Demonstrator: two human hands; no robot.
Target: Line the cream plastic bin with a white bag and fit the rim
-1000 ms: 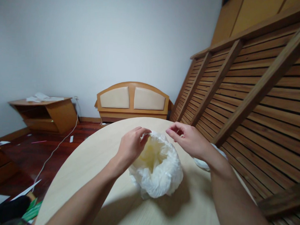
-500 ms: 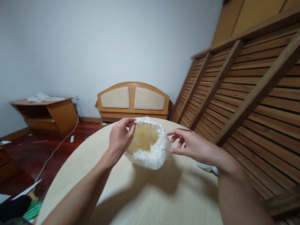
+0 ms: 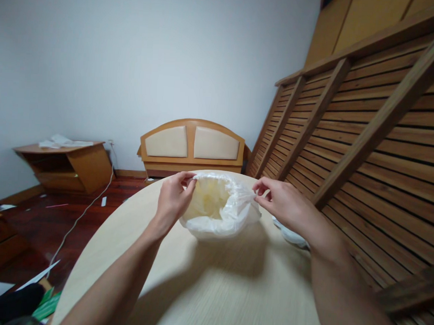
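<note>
Since half a second ago the right hand (image 3: 285,206) has closed in and pinched the rim of the crinkled white plastic bag (image 3: 220,208) opposite the left hand (image 3: 172,201); both sets of fingers grip it, stretching its mouth open above the pale round wooden surface (image 3: 204,286).

Both forearms reach forward, the left hand (image 3: 172,201) and right hand (image 3: 281,206) each pinched shut, level and apart.

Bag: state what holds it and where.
Both hands hold the bag by its rim: left hand pinches the left edge, right hand the right edge.
</note>
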